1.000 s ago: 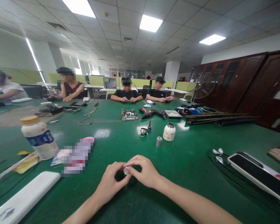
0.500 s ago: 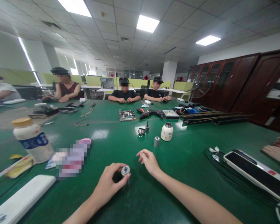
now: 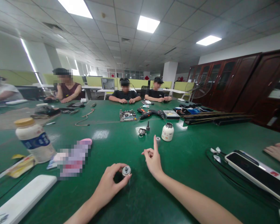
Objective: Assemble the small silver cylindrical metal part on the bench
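My left hand [image 3: 109,183] grips a small silver cylindrical motor [image 3: 126,170] between thumb and fingers, its round end with a dark centre facing up. To the right, my right hand [image 3: 153,161] holds nothing; its index finger points up and forward while the other fingers are curled. Just beyond that fingertip stands a similar silver cylinder [image 3: 158,140], partly hidden by the finger. A white bottle [image 3: 167,133] with a printed face and an uncovered metal neck is behind it. Left of the bottle lie a metal cup-like lid with a ring [image 3: 142,133] and a dark stopper-like piece [image 3: 147,126].
A circuit board [image 3: 128,115], power drills [image 3: 145,115] and a flat metal box [image 3: 171,114] sit further back. At left are a capped bottle [image 3: 36,141] and a white power bank-like block [image 3: 25,197]. A phone [image 3: 254,172] with cables lies right, near another person's hand [image 3: 277,153].
My right hand has moved slightly forward and right, and its index finger has straightened toward the standing cylinder. My left hand keeps its hold on the motor.
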